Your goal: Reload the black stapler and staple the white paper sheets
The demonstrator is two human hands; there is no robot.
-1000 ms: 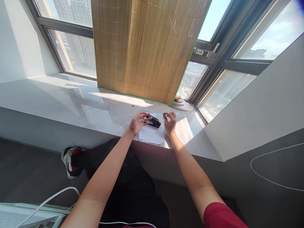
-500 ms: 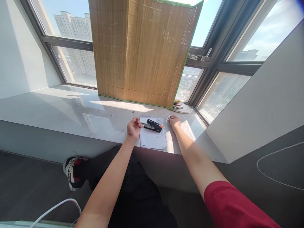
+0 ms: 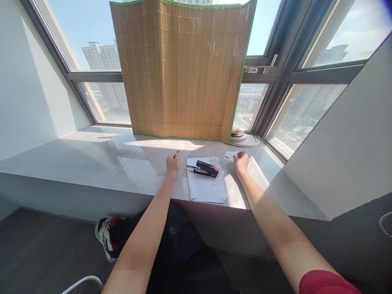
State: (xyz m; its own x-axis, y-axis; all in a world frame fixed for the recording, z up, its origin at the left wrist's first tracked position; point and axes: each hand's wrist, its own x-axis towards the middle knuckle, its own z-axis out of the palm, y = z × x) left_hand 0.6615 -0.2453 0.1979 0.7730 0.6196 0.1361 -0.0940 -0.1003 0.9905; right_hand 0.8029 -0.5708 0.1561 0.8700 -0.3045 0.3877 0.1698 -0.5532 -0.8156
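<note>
A black stapler with an orange spot lies opened on white papers at the sill's front edge. To its left, my left hand is closed near a small dark piece on the sill; what its fingers hold, if anything, is hidden. My right hand is closed to the right of the papers, beside a small white sheet with a tiny dark item on it. Whether its fingers grip anything cannot be made out.
Small bits lie on the glossy sill left of my left hand. A bamboo blind hangs down behind the papers. Stacked round plates stand in the right window corner.
My left hand has drawn away from the stapler's left end. My right hand has moved slightly rightward off the small sheet. The whole view has shifted, while the stapler stays on the papers.
</note>
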